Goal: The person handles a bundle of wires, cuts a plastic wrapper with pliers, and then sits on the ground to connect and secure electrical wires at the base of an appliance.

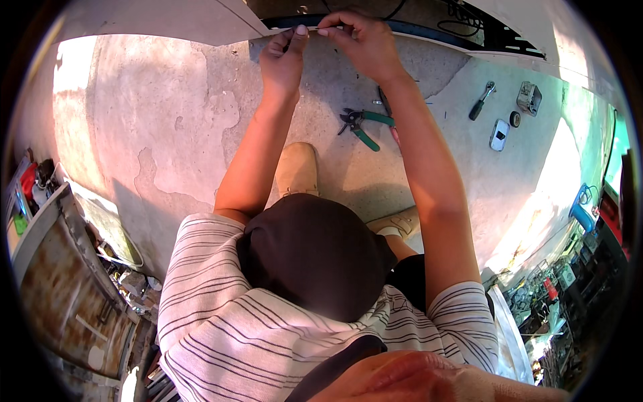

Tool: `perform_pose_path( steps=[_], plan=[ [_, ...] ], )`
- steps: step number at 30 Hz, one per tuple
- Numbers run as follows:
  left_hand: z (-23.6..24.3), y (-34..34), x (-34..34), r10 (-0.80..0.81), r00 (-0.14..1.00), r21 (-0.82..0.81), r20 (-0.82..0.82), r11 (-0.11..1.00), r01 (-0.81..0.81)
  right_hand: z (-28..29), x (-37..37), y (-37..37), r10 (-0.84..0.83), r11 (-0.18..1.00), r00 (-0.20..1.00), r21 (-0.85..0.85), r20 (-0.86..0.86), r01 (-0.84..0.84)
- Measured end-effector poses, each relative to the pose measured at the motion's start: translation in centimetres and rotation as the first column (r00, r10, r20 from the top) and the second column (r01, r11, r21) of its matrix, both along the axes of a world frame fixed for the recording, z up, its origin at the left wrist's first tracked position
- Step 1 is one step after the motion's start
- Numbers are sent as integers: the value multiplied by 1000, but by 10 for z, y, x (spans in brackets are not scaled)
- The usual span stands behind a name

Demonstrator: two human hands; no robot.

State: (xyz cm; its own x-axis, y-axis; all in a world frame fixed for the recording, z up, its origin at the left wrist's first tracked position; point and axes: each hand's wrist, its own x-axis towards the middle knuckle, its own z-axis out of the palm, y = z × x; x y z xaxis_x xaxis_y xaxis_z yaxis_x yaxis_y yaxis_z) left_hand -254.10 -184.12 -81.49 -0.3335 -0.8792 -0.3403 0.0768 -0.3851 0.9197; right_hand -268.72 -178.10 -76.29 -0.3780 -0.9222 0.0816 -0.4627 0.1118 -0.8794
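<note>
Both my arms reach forward to the lower edge of a white panel [167, 20] with a dark opening [429, 17] behind it. My left hand [284, 59] and my right hand [362, 41] meet at that edge, fingertips pinched on a short, thin pale piece [312, 29] held between them. I cannot tell what the piece is. On the concrete floor [167, 114] just below my right forearm lie green-handled pliers [363, 125].
A black-handled tool [481, 102], a roll of black tape [514, 118], a small white object [499, 134] and a grey box [529, 98] lie on the floor at right. A tan boot [298, 167] stands below the hands. A rusty cabinet [60, 281] stands left, cluttered shelves [569, 268] right.
</note>
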Motion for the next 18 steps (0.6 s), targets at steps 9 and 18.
perform_pose_path(
  steps=[9, 18],
  plan=[
    [3, 4, -2, 10, 1000, -33, 7, 999, -10, 6, -2, 1, 13, 1000, 989, 12, -146, -12],
    [1, 7, -2, 27, 998, -63, 50, 998, -24, 2, -2, 0, 24, 1000, 962, 10, -271, -22]
  ],
)
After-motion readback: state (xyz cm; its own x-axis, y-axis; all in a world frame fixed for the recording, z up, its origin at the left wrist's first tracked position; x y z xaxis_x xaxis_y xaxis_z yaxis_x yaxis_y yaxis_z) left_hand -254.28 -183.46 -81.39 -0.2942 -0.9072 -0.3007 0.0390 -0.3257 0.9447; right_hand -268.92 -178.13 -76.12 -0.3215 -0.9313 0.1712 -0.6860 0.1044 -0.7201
